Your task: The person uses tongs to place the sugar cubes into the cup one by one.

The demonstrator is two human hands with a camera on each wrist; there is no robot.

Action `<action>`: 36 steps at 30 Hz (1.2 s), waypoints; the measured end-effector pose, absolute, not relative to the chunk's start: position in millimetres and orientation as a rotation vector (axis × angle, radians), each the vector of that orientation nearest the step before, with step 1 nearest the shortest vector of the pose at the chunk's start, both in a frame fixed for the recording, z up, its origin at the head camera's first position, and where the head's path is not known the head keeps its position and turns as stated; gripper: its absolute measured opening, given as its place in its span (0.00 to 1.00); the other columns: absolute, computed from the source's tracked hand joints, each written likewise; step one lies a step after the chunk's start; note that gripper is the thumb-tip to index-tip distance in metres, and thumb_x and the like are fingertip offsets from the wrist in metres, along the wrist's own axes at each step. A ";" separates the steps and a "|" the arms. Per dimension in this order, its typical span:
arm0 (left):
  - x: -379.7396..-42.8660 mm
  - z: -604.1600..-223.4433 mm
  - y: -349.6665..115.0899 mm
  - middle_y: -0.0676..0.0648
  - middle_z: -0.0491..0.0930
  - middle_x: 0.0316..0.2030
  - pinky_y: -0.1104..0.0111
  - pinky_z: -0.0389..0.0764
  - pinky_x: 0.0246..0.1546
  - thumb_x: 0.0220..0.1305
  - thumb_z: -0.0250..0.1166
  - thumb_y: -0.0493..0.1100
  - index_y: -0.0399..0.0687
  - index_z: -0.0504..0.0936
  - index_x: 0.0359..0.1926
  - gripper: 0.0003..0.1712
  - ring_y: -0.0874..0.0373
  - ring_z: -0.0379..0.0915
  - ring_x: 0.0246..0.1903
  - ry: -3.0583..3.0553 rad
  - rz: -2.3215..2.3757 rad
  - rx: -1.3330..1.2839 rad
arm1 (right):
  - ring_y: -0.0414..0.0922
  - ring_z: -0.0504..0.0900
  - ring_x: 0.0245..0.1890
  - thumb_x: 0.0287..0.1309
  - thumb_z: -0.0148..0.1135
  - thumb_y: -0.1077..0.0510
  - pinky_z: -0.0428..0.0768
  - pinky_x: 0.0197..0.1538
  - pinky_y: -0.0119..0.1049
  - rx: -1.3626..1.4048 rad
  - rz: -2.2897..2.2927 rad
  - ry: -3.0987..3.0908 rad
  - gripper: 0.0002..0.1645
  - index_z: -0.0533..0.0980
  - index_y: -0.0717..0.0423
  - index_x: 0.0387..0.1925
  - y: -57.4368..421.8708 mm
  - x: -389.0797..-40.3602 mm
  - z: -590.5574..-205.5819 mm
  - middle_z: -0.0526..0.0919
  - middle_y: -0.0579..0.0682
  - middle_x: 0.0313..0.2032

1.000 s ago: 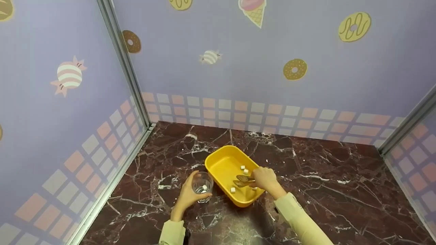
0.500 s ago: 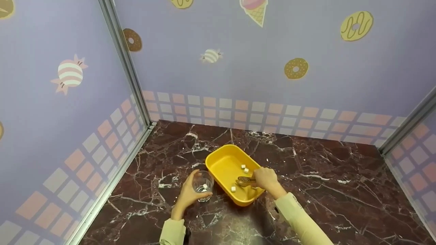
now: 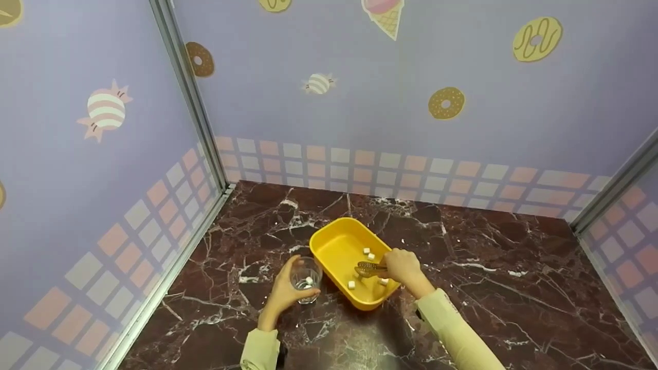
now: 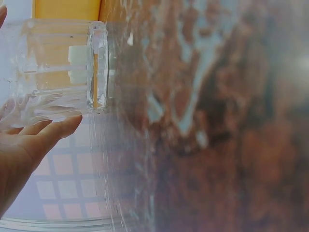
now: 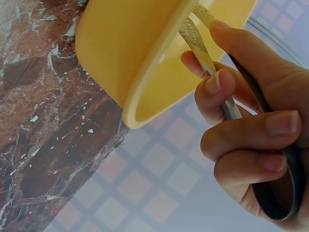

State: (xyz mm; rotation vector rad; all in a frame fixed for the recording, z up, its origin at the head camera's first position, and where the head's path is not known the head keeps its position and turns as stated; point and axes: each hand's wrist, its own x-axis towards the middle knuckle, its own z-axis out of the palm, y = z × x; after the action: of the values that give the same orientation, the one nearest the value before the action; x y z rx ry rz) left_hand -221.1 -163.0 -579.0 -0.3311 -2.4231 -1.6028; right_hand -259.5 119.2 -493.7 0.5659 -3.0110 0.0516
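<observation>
My left hand (image 3: 284,290) holds a clear drinking glass (image 3: 303,295), thumb and fingers curled round its sides. One white cube (image 4: 78,64) lies at the bottom of the glass, which stands upright on the tabletop in the left wrist view. My right hand (image 3: 402,266) grips metal tongs (image 5: 197,44) with perforated tips, its fingers wrapped round both arms. The tips hang inside a yellow rectangular tub (image 3: 329,232). Several small white cubes lie in the tub, one a white cube (image 3: 351,284) near its left wall. Whether the tips hold a cube I cannot tell.
The dark red marbled tabletop (image 3: 493,288) carries the tub and the glass, which stand close together. A lilac wall (image 3: 360,118) with sweets and tile patterns closes off the back, with side panels left and right.
The tongs' tips have come closer together inside the tub. A cube below them, near the right wall, shows more plainly. The left hand and the glass stay in place.
</observation>
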 end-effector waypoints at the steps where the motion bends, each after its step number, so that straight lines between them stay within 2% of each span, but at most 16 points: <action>1: -221.3 -580.0 -163.4 0.34 0.70 0.52 0.47 0.67 0.54 0.30 0.77 0.45 0.42 0.59 0.61 0.55 0.38 0.69 0.50 -2.421 -1.602 -0.331 | 0.54 0.78 0.22 0.33 0.72 0.46 0.76 0.23 0.50 0.566 0.057 -3.012 0.14 0.81 0.51 0.19 119.4 -259.6 -492.6 0.79 0.55 0.20; 5: -221.4 -581.6 -164.2 0.36 0.71 0.51 0.49 0.68 0.53 0.29 0.78 0.48 0.42 0.60 0.60 0.55 0.41 0.70 0.49 -2.412 -1.593 -0.341 | 0.55 0.79 0.23 0.34 0.71 0.44 0.76 0.24 0.50 0.551 0.045 -3.001 0.17 0.82 0.52 0.22 119.5 -259.1 -487.2 0.80 0.55 0.21; 10: -221.7 -581.0 -163.6 0.35 0.71 0.50 0.49 0.69 0.53 0.29 0.78 0.49 0.36 0.60 0.60 0.56 0.40 0.71 0.49 -2.402 -1.581 -0.356 | 0.55 0.79 0.24 0.34 0.71 0.42 0.77 0.24 0.50 0.530 0.054 -3.002 0.20 0.81 0.55 0.24 118.2 -256.7 -476.7 0.81 0.56 0.23; 16: -222.3 -581.9 -163.4 0.34 0.71 0.50 0.49 0.70 0.52 0.29 0.78 0.50 0.38 0.60 0.60 0.55 0.40 0.71 0.48 -2.397 -1.575 -0.364 | 0.55 0.79 0.25 0.36 0.70 0.45 0.77 0.26 0.50 0.544 0.085 -3.010 0.18 0.82 0.54 0.25 116.9 -256.5 -467.3 0.81 0.56 0.24; 22: -222.5 -582.0 -163.5 0.34 0.71 0.50 0.49 0.69 0.53 0.28 0.78 0.49 0.40 0.61 0.60 0.55 0.40 0.71 0.48 -2.394 -1.592 -0.355 | 0.53 0.79 0.24 0.38 0.69 0.43 0.76 0.24 0.48 0.564 0.143 -2.982 0.15 0.82 0.50 0.23 114.6 -256.5 -459.7 0.81 0.52 0.23; 30: -221.5 -580.5 -163.3 0.36 0.72 0.50 0.50 0.70 0.52 0.29 0.77 0.51 0.41 0.61 0.60 0.55 0.42 0.70 0.49 -2.423 -1.554 -0.343 | 0.52 0.81 0.26 0.41 0.67 0.43 0.77 0.24 0.47 0.616 0.213 -2.914 0.16 0.83 0.44 0.34 106.2 -252.5 -448.1 0.85 0.52 0.28; 36: -222.2 -580.7 -163.6 0.36 0.72 0.50 0.49 0.70 0.52 0.29 0.77 0.51 0.42 0.60 0.61 0.55 0.41 0.71 0.48 -2.416 -1.556 -0.349 | 0.52 0.81 0.27 0.42 0.65 0.42 0.77 0.25 0.47 0.662 0.233 -2.884 0.17 0.83 0.43 0.35 93.2 -248.2 -436.8 0.85 0.52 0.29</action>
State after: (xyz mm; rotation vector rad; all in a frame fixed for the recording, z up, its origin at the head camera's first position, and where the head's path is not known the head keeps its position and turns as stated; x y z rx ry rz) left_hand -222.2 -163.6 -580.7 -0.3490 -2.4159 -1.5557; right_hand -248.2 93.2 -436.8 0.6617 -2.8841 0.2325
